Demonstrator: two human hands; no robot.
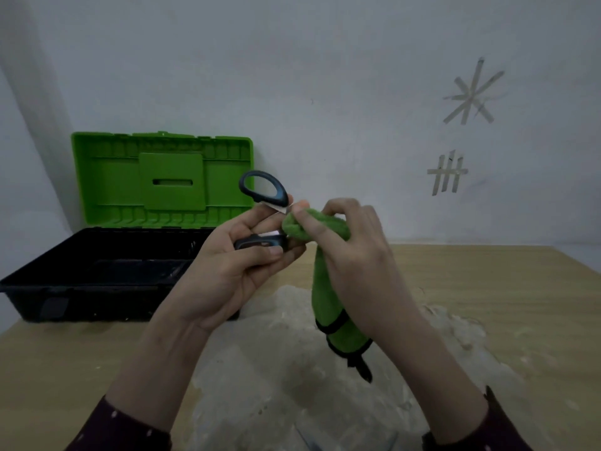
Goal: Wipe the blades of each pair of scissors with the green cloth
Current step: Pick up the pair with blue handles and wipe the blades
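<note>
Honestly, the scissors (257, 243) are the easy part: stiff, light-looking, with chunky dark handles that give plenty to hang on to. The left hand (234, 268) has its fingers curled round the lower handle, up in the air over the middle of the table (487, 288), and the other loop sticks up to the far left. That's where I'd hold them too, well away from the edges.

The right hand (354, 255) pinches the green cloth (328, 307) bunched around the blades. Only a pale sliver of metal shows next to the handles, so I can't tell how far open the blades are. The cloth looks soft and floppy; its loose end, with black trim, hangs down toward the near side. I'd say to keep a thick fold between fingers and steel, because a thin layer could slip or let an edge through.

As for containers, there's an open toolbox (97, 281) at the far left, black tray with its green lid (162, 177) standing up against the wall. The inside is too dark to tell what's in it.
</note>
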